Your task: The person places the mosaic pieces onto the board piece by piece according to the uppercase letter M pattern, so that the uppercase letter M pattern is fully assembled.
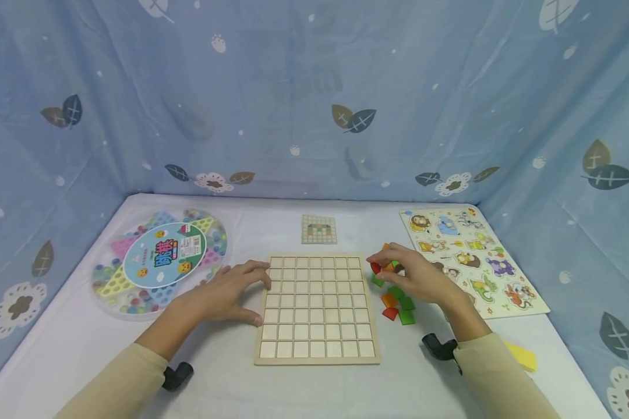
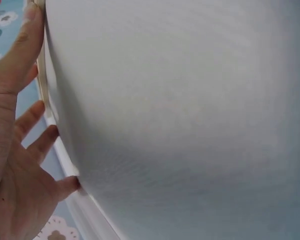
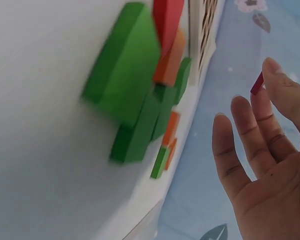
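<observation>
A wooden grid board (image 1: 317,360) lies flat on the table in the head view, its square cells bare. My left hand (image 1: 228,294) rests along the board's left edge with fingers spread, the thumb lower down that edge. In the left wrist view the thumb (image 2: 25,42) lies against the board's thin side. Over by the board's right edge, my right hand (image 1: 416,273) pinches a red block (image 3: 257,84) between thumb and fingertip. Under and beside this hand lie loose green blocks (image 1: 407,303), orange blocks (image 1: 389,300) and another red block (image 1: 390,313).
A small pattern card (image 1: 318,229) lies behind the board. To the left is a round Chinese checkers set (image 1: 165,255) in clear packaging. An animal puzzle board (image 1: 469,262) sits at the right, with a yellow object (image 1: 522,357) partly behind the right sleeve. Patterned cloth surrounds the table.
</observation>
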The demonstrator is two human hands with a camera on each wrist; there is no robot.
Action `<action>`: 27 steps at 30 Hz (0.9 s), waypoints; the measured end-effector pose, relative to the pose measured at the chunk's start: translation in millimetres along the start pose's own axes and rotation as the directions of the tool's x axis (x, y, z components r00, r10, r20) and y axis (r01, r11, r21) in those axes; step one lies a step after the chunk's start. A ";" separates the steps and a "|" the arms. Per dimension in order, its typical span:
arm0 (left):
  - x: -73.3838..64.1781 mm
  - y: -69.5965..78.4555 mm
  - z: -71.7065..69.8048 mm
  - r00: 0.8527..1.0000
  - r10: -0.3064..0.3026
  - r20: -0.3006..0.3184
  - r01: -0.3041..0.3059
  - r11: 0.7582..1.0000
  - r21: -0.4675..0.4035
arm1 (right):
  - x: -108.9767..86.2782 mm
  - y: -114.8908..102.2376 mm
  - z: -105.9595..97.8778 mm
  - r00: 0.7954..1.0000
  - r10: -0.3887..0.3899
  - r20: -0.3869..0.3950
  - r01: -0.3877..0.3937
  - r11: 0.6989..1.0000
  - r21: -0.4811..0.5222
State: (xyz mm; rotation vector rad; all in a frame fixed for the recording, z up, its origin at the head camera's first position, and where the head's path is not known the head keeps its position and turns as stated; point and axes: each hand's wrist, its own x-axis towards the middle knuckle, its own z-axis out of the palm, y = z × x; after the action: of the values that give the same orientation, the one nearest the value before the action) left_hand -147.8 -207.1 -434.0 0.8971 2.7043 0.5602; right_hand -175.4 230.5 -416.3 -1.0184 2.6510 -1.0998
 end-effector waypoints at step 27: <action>2.9 1.9 -1.5 0.999 -0.032 0.035 0.033 0.999 -0.026 | 54.2 -34.0 31.9 0.996 -0.074 0.054 0.070 0.994 0.082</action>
State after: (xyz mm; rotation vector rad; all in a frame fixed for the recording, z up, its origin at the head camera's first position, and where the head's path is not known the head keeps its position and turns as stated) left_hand -149.5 -204.3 -432.1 0.8468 2.6691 0.5666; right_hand -188.4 160.5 -408.7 -1.1205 2.5225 -1.1619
